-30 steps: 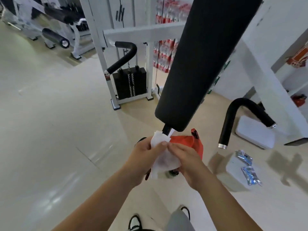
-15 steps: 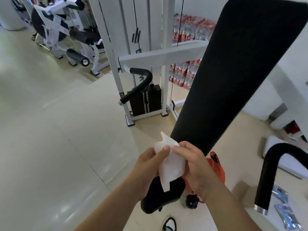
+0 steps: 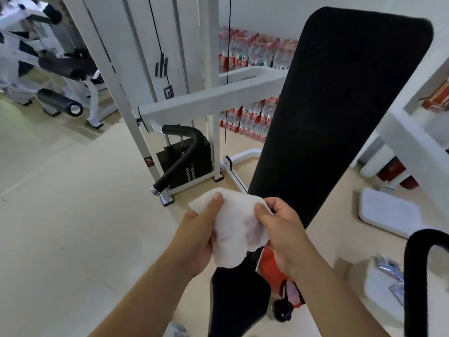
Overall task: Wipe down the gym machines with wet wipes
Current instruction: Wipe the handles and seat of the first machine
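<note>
- left hand (image 3: 198, 239) grips white wet wipe (image 3: 233, 229), thumb pressed on its upper edge
- right hand (image 3: 281, 229) pinches same wipe from the right, thumb on top
- wipe crumpled, held between both hands at centre frame, in front of lower end of black back pad (image 3: 340, 113)
- black seat pad (image 3: 238, 295) below the hands
- orange bag (image 3: 272, 266) on floor behind right wrist
- curved black handle (image 3: 182, 161) and weight stack (image 3: 192, 164) centre left
- bottled water packs (image 3: 252, 54) against the wall, top centre

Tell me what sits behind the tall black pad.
Behind the pad, packs of bottled water are stacked, and a white beam runs toward it. The pad hides how far the stack goes and the beam's far end.
</note>
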Demonstrator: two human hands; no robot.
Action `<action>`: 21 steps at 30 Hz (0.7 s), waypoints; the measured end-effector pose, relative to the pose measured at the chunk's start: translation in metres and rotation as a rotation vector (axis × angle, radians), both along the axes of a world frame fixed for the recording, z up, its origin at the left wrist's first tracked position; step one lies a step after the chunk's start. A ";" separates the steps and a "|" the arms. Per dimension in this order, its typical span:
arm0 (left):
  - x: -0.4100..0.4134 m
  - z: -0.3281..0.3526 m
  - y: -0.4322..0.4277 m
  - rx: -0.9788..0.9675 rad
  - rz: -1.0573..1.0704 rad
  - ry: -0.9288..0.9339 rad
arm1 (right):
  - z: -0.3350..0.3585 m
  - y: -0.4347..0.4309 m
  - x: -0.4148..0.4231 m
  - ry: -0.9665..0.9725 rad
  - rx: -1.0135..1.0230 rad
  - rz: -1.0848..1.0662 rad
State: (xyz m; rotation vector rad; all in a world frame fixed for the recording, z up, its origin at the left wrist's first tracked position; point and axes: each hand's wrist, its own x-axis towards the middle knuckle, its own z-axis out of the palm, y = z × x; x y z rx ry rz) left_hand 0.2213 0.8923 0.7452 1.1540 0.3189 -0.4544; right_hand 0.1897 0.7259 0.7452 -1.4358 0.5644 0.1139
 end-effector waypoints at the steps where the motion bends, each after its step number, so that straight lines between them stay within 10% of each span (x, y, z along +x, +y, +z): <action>1: 0.013 0.002 0.008 -0.004 -0.009 0.005 | 0.000 0.012 0.010 0.009 0.024 -0.029; 12: 0.161 0.021 0.146 0.162 -0.285 -0.060 | 0.032 0.152 0.131 -0.062 0.237 -0.355; 21: 0.259 0.027 0.161 0.429 -0.338 -0.172 | 0.045 0.158 0.215 -0.096 -0.376 -0.319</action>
